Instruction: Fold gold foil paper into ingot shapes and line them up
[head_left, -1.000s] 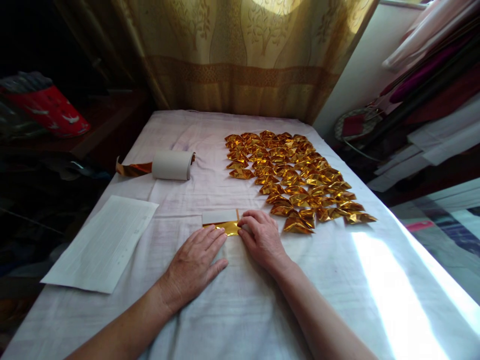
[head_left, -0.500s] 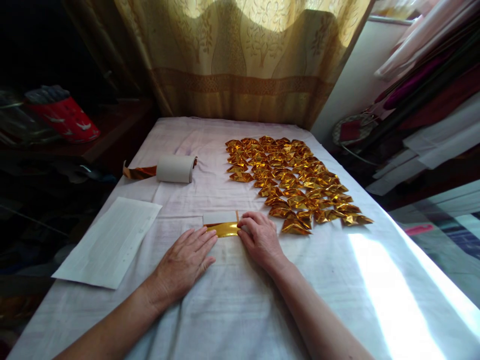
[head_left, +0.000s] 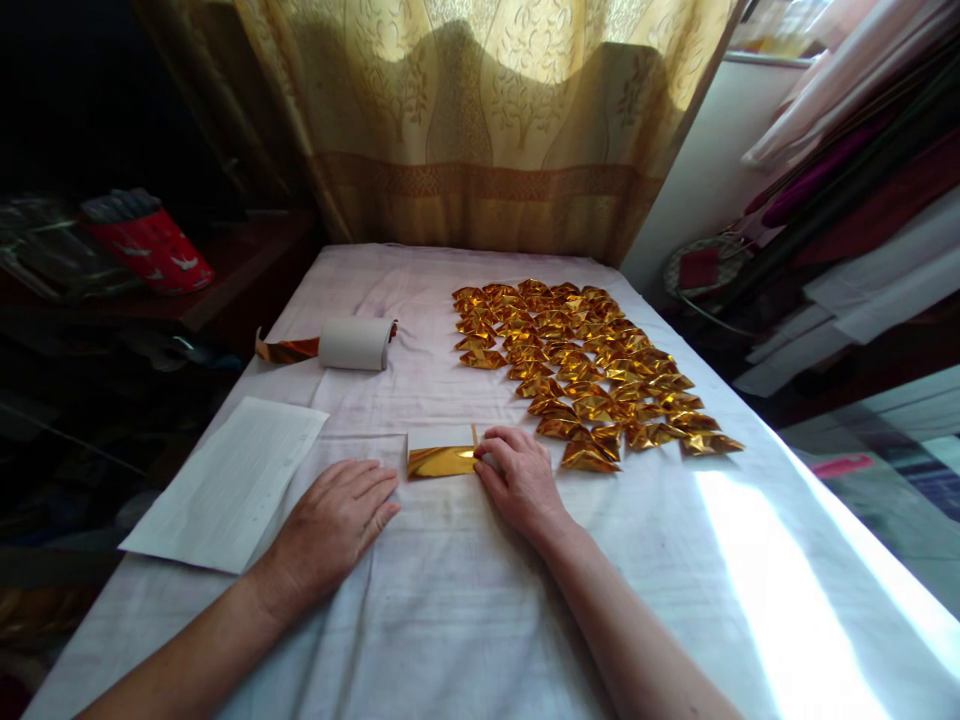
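A strip of gold foil paper (head_left: 441, 462) with a pale upper part lies flat at the middle of the cloth, partly folded. Its right end is under the curled fingers of my right hand (head_left: 519, 474), thumb and fingertips pinching that edge. My left hand (head_left: 330, 525) rests palm down on the cloth, fingers stretched out and empty, a little left of the strip and apart from it. Just beyond my right hand stand rows of folded gold foil pieces (head_left: 574, 370), shaped like small ingots.
A white sheet of paper (head_left: 229, 485) lies left of my left hand. Behind it is a grey-white curved roll (head_left: 355, 343) with copper-coloured foil trailing out. A red cup (head_left: 169, 250) stands on the dark side furniture. Hanging clothes (head_left: 877, 260) line the right side.
My left hand has slid left, off the foil paper, whose left end now shows. My right hand stays at the right end. The view has shifted slightly.
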